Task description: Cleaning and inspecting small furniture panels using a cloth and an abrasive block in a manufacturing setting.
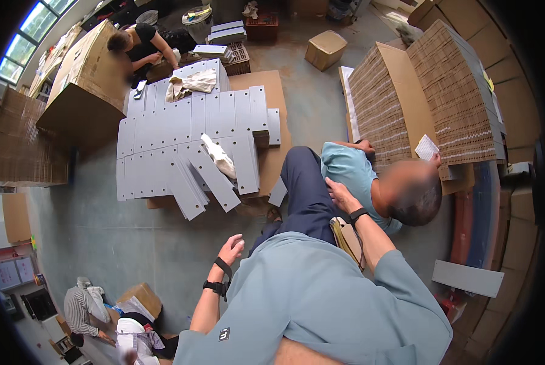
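My left hand (231, 248) hangs beside my left hip with its fingers loosely apart, holding nothing I can see. Over my right thigh is my right hand (342, 196), fingers stretched and apart, close to the light-blue shirt of a crouching co-worker (350, 173); whether it touches the shirt I cannot tell. In front of me lie stacks of light-grey panels (157, 170) with small holes near their ends. Several panels fan out at the near edge. A white glove or cloth (218, 156) rests on them, and a cream cloth (190, 84) lies farther back.
Tall stacks of brown cardboard (376, 91) stand at the right, where the co-worker holds a white sheet (426, 146). A cardboard box (325, 50) sits on the floor beyond. Another person (145, 45) works behind the panels, beside a large carton (81, 103). More people (87, 307) bend at lower left.
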`<state>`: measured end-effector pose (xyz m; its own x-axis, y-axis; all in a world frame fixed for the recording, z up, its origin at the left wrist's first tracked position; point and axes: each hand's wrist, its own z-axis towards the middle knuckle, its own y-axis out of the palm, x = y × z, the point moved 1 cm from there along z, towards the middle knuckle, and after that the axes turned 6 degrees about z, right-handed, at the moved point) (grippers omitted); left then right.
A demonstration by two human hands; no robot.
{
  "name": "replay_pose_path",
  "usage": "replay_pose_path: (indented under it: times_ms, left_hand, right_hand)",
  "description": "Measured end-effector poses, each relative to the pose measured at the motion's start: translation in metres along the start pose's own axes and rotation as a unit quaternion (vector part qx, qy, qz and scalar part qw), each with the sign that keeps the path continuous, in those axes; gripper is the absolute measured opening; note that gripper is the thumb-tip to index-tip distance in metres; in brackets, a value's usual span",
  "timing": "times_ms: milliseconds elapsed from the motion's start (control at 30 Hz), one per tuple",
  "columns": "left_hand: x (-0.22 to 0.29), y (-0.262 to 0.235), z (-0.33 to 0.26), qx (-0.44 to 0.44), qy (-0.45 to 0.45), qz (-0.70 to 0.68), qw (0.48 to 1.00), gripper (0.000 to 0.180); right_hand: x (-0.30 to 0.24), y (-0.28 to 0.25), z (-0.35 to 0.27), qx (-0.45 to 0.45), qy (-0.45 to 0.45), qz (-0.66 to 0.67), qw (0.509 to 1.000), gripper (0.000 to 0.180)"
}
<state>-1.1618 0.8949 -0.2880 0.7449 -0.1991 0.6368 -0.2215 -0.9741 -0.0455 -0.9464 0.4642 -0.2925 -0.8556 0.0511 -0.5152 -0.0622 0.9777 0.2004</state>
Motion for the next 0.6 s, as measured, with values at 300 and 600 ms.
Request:
replay_pose_path:
  times_ms: [300,600]
  left_hand:
    - [-0.026,0.008,0.005,0.005,-0.006,-0.018,1.000,0.059]
    - [-0.022,0.010,0.071,0.066,0.030,0.102,0.992,0.051]
  right_hand:
    - [0.029,-0.048,0.039,0.051,-0.032,0.091,0.994,0.059]
    - [-0.020,-0.050,0.055,0.172,-0.032,0.048,0.983,0.047]
